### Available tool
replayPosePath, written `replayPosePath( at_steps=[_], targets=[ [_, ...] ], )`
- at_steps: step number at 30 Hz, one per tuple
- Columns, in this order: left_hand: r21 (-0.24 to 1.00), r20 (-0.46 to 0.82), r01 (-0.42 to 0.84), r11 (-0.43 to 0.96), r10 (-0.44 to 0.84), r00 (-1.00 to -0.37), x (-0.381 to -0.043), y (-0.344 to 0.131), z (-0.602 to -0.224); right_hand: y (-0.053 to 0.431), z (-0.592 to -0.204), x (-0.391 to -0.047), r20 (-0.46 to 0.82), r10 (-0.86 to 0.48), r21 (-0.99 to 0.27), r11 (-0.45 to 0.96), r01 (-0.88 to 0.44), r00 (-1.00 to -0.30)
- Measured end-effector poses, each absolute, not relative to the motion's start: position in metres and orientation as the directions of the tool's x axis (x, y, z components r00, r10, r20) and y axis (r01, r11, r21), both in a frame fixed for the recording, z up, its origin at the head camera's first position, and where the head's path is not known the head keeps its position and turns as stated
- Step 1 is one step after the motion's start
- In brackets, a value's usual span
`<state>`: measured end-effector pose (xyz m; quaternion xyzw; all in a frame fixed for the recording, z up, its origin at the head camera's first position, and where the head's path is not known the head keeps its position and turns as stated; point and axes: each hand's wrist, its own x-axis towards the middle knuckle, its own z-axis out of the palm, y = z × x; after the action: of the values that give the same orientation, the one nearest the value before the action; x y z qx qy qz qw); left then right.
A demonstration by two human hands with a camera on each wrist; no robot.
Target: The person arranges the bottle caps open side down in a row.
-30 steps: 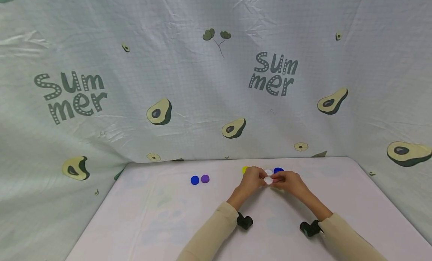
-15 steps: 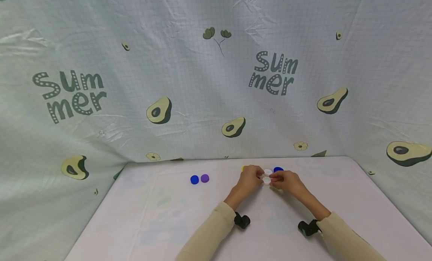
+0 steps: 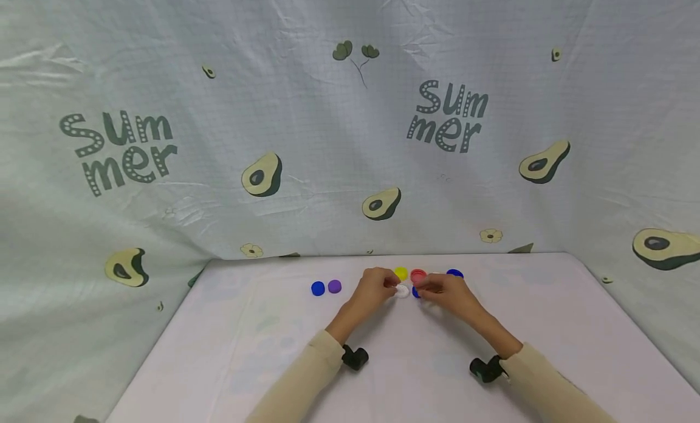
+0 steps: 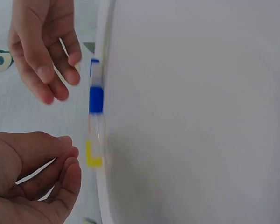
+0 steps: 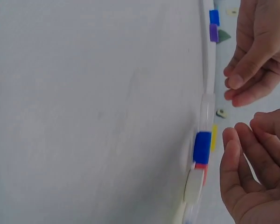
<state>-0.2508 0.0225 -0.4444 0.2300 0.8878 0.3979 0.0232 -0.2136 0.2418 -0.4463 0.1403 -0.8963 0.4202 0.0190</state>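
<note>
In the head view my left hand [image 3: 373, 287] is at the left of a white bottle cap [image 3: 402, 291] near the table's far edge. Its thumb and fingertips come together with nothing visible between them in the left wrist view. My right hand [image 3: 449, 293] hovers beside a blue cap [image 3: 416, 292], partly hiding it. Its fingers are loosely bent and hold nothing in the right wrist view. Behind are a yellow cap [image 3: 401, 273], a red cap [image 3: 418, 275] and another blue cap [image 3: 455, 273]. A further white cap [image 5: 194, 185] shows in the right wrist view.
Farther left on the table [image 3: 262, 350] lie a blue cap [image 3: 318, 288] and a purple cap [image 3: 335, 286], side by side. A white sheet [image 3: 317, 119] printed with avocados hangs behind the table.
Both hands have left the white cap they were touching and moved left, the left hand farther, so the gap between them is wider. The red cap and a front blue cap have come into view.
</note>
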Motion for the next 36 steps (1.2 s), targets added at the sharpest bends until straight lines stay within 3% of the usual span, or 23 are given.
replayPosePath(
  at_steps=[18,25,36],
  targets=[
    [0.626,0.155,0.330,0.706,0.301,-0.941,-0.255,-0.105,-0.427,0.170,-0.443,-0.232,0.209,-0.448,-0.719,0.532,-0.448,-0.869],
    [0.582,0.104,0.316,0.749,0.316,-0.943,-0.261,-0.123,-0.422,0.139,-0.446,-0.253,0.199,-0.460,-0.729,0.520,-0.445,-0.865],
    [0.666,0.024,0.250,0.703,0.315,-0.949,-0.273,-0.124,-0.435,0.104,-0.451,-0.277,0.126,-0.438,-0.745,0.551,-0.377,-0.890]
  ],
)
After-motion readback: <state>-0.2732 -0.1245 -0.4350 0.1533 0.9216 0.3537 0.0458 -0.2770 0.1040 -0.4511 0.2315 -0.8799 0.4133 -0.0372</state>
